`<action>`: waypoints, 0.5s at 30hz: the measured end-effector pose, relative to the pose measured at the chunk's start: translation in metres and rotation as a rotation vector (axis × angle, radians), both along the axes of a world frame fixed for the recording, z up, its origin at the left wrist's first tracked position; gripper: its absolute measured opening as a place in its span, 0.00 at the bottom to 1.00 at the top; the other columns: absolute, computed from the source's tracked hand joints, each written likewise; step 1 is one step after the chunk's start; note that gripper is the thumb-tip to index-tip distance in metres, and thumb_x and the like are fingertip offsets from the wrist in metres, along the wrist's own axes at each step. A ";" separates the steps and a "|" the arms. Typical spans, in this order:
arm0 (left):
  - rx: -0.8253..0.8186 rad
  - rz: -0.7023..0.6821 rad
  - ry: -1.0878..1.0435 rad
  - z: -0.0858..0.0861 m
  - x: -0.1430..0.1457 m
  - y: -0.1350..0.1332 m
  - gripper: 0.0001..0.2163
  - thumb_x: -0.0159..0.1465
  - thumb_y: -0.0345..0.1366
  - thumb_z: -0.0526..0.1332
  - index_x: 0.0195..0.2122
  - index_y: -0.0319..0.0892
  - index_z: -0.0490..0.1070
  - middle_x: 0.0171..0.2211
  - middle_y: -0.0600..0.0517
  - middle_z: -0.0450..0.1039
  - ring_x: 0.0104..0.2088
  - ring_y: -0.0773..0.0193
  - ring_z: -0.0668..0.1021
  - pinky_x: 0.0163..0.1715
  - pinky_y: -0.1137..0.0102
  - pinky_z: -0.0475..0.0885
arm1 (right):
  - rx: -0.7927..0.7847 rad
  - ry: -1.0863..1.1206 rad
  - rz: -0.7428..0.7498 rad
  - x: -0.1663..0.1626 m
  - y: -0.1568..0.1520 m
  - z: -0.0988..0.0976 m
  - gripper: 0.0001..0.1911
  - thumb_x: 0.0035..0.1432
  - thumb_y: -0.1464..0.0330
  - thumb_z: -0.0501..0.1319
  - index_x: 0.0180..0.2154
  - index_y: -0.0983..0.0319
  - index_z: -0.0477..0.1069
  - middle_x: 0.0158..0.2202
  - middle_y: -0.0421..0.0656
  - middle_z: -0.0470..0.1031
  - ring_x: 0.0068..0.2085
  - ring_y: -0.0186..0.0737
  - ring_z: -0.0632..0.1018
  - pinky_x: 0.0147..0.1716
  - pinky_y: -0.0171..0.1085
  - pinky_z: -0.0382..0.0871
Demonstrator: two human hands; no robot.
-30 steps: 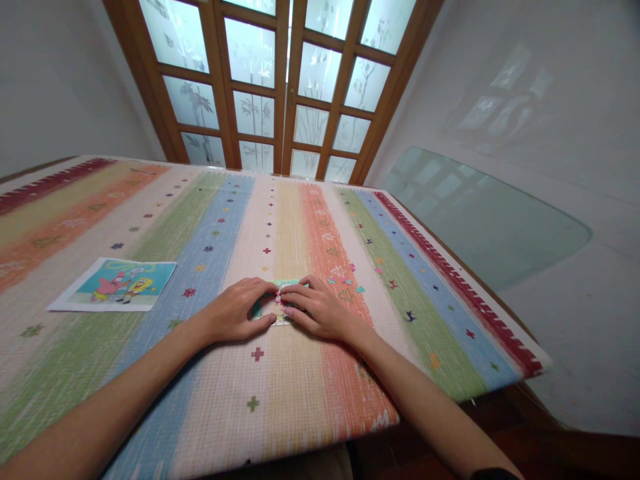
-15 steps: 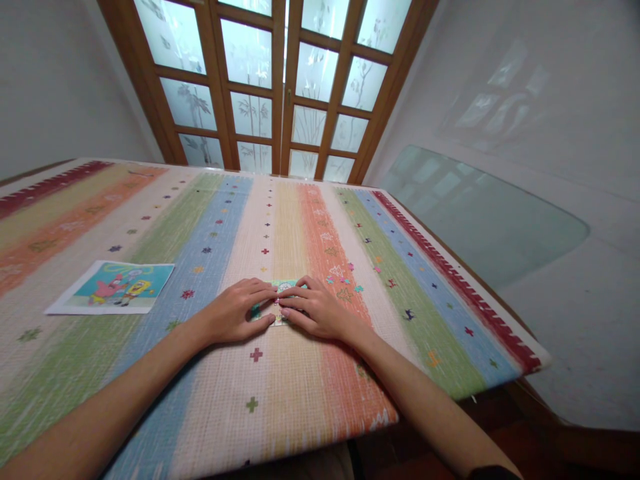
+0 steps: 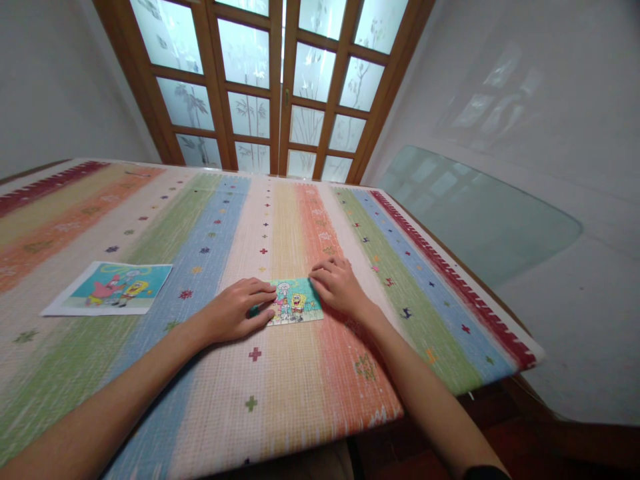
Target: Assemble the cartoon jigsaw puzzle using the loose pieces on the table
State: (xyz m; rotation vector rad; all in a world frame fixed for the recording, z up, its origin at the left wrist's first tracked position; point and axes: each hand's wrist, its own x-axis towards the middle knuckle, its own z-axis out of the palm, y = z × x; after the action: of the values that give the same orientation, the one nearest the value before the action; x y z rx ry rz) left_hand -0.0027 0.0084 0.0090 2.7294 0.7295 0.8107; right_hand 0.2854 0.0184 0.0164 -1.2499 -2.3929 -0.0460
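A small jigsaw puzzle (image 3: 297, 305) with a cartoon picture lies flat on the striped tablecloth, its pieces joined. My left hand (image 3: 237, 308) rests over the puzzle's left part, fingers stretched out and thumb apart, with teal showing between them. At the puzzle's upper right corner is my right hand (image 3: 337, 283), its fingers bent and close together. Whatever is under those fingertips is hidden. To the left lies a printed sheet (image 3: 113, 288) showing a similar cartoon picture, touched by neither hand.
The tablecloth (image 3: 295, 373) covers a large table whose front edge runs just below my forearms. A small pink piece or printed mark (image 3: 375, 269) shows right of my right hand. Wooden doors with frosted panes (image 3: 250, 113) stand beyond the table, and a wall (image 3: 550, 320) rises at the right.
My right hand has moved right and slightly away from me, off the puzzle's middle, uncovering the picture. It now covers where several loose colourful pieces showed. My left hand stays in place.
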 end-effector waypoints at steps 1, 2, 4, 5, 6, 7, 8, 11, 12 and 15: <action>0.004 -0.001 0.001 0.000 0.000 0.000 0.11 0.72 0.40 0.58 0.48 0.43 0.77 0.48 0.44 0.79 0.47 0.52 0.79 0.50 0.53 0.76 | 0.004 -0.010 -0.048 0.007 0.003 0.002 0.12 0.68 0.68 0.58 0.39 0.60 0.81 0.43 0.48 0.80 0.46 0.50 0.71 0.46 0.48 0.60; 0.006 -0.003 0.003 0.000 0.001 0.000 0.11 0.73 0.40 0.57 0.48 0.43 0.77 0.48 0.44 0.79 0.47 0.52 0.79 0.50 0.53 0.76 | 0.008 -0.017 -0.097 0.014 0.005 0.004 0.12 0.68 0.68 0.58 0.39 0.60 0.81 0.42 0.48 0.80 0.46 0.50 0.70 0.45 0.47 0.60; 0.006 -0.009 0.010 0.000 0.001 0.001 0.12 0.74 0.40 0.56 0.49 0.43 0.76 0.48 0.44 0.78 0.48 0.52 0.79 0.50 0.53 0.76 | 0.008 -0.033 -0.197 0.027 0.008 0.007 0.12 0.67 0.67 0.58 0.39 0.60 0.81 0.43 0.50 0.80 0.45 0.51 0.71 0.44 0.47 0.60; 0.003 -0.012 0.017 0.000 0.001 0.001 0.12 0.74 0.40 0.55 0.50 0.43 0.76 0.48 0.45 0.78 0.48 0.52 0.79 0.50 0.54 0.76 | 0.000 -0.047 -0.251 0.034 0.009 0.009 0.12 0.67 0.67 0.59 0.39 0.60 0.81 0.43 0.50 0.80 0.45 0.52 0.71 0.43 0.47 0.61; 0.002 -0.013 0.025 0.000 0.001 0.001 0.12 0.75 0.40 0.54 0.50 0.44 0.75 0.49 0.45 0.78 0.48 0.53 0.79 0.50 0.54 0.75 | -0.015 -0.066 -0.304 0.040 0.009 0.010 0.12 0.67 0.67 0.59 0.39 0.60 0.82 0.43 0.51 0.79 0.46 0.53 0.71 0.43 0.46 0.61; 0.001 -0.014 0.032 0.000 0.001 0.001 0.12 0.75 0.39 0.53 0.50 0.44 0.74 0.49 0.45 0.78 0.48 0.53 0.79 0.50 0.54 0.75 | -0.035 -0.087 -0.356 0.046 0.010 0.011 0.12 0.67 0.68 0.58 0.40 0.61 0.82 0.44 0.52 0.79 0.47 0.54 0.72 0.43 0.46 0.61; 0.000 -0.014 0.037 0.000 0.001 0.001 0.12 0.75 0.39 0.52 0.50 0.44 0.74 0.49 0.46 0.78 0.48 0.53 0.79 0.50 0.54 0.75 | -0.056 -0.110 -0.398 0.051 0.010 0.011 0.12 0.66 0.68 0.58 0.41 0.61 0.82 0.45 0.52 0.79 0.48 0.54 0.72 0.43 0.46 0.61; -0.013 -0.013 0.035 0.001 0.001 0.000 0.12 0.76 0.39 0.51 0.52 0.44 0.71 0.48 0.46 0.78 0.47 0.53 0.79 0.49 0.55 0.74 | -0.100 -0.174 -0.472 0.062 0.011 0.010 0.14 0.65 0.70 0.57 0.44 0.61 0.81 0.47 0.53 0.78 0.49 0.56 0.72 0.44 0.47 0.62; -0.021 -0.008 0.032 0.002 0.001 0.000 0.12 0.75 0.39 0.51 0.52 0.44 0.71 0.47 0.46 0.78 0.46 0.53 0.79 0.48 0.55 0.74 | -0.108 -0.189 -0.483 0.064 0.011 0.009 0.14 0.65 0.71 0.57 0.45 0.61 0.81 0.48 0.54 0.78 0.50 0.56 0.73 0.45 0.47 0.63; -0.038 0.009 0.029 0.003 0.001 -0.001 0.11 0.75 0.40 0.52 0.52 0.43 0.69 0.45 0.45 0.77 0.44 0.53 0.79 0.45 0.55 0.75 | -0.134 -0.207 -0.502 0.068 0.013 0.005 0.14 0.65 0.70 0.57 0.45 0.61 0.81 0.48 0.55 0.77 0.50 0.57 0.73 0.46 0.48 0.64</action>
State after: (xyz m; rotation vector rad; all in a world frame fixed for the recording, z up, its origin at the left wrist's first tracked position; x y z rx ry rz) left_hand -0.0017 0.0069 0.0120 2.7114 0.7556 0.7532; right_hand 0.3532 0.0312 0.0216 -1.9682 -2.2104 -0.1758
